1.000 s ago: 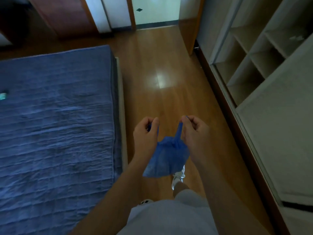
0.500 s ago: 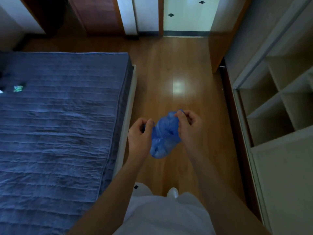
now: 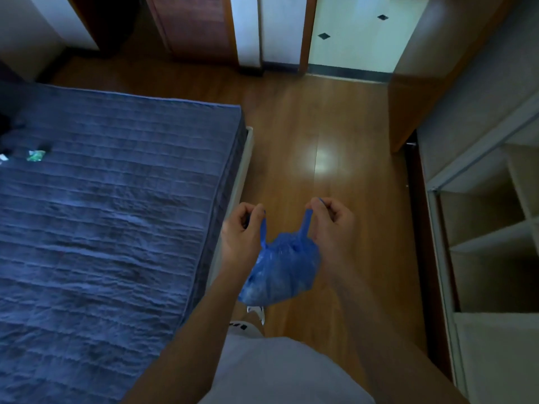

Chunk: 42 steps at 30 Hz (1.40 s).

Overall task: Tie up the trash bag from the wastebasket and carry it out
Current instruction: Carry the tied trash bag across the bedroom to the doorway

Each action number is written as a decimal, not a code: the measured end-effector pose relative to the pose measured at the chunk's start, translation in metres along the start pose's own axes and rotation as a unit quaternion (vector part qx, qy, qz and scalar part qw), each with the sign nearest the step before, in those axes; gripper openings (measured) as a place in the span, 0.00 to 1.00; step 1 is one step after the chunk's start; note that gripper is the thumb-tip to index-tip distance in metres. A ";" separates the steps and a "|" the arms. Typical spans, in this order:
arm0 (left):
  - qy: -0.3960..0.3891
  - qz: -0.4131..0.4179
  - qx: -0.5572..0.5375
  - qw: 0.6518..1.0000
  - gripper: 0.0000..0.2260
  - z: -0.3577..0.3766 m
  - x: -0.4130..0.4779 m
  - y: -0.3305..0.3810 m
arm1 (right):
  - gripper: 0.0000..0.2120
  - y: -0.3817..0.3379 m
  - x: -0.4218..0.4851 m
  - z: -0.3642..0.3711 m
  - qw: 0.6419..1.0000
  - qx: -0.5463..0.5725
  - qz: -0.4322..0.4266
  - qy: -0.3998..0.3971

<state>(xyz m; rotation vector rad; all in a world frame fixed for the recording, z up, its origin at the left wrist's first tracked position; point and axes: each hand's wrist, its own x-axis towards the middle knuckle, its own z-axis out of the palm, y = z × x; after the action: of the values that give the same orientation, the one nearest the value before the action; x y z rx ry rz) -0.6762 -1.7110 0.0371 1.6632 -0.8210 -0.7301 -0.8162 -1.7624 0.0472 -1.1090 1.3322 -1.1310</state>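
Note:
A small blue trash bag [image 3: 281,269] hangs in front of me above the wooden floor. Its mouth is gathered and two thin blue ends stick up from it. My left hand [image 3: 243,231] pinches the left end and my right hand [image 3: 331,221] pinches the right end, with the two hands held apart. The bag's body sags below and between my wrists. No wastebasket is in view.
A bed with a dark blue quilt [image 3: 110,217] fills the left side, with small items [image 3: 36,155] on it. Open shelving [image 3: 493,228] lines the right wall. A strip of wooden floor [image 3: 320,135] runs ahead to a doorway [image 3: 353,33]. My shoe [image 3: 256,312] shows under the bag.
Half a second ago my hands were close together with the bag bunched between them. Now they have pulled apart, the two ends are drawn out and the bag hangs lower.

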 end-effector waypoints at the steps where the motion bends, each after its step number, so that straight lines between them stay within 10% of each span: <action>1: -0.003 -0.003 0.000 1.000 0.12 0.001 0.020 0.000 | 0.12 -0.003 0.016 0.010 1.000 -0.002 0.000 0.003; 22: -0.052 0.018 -0.031 0.998 0.12 0.054 0.325 0.035 | 0.11 -0.048 0.275 0.142 0.999 -0.022 -0.010 0.044; 42: 0.035 0.021 -0.011 0.999 0.12 0.256 0.561 0.117 | 0.12 -0.110 0.610 0.134 0.999 0.026 -0.006 -0.017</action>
<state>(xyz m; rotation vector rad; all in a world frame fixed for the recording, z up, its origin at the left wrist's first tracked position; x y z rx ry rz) -0.5799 -2.3305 0.0632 1.6373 -0.7943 -0.6467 -0.7120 -2.3880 0.0699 -1.0944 1.2643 -1.1450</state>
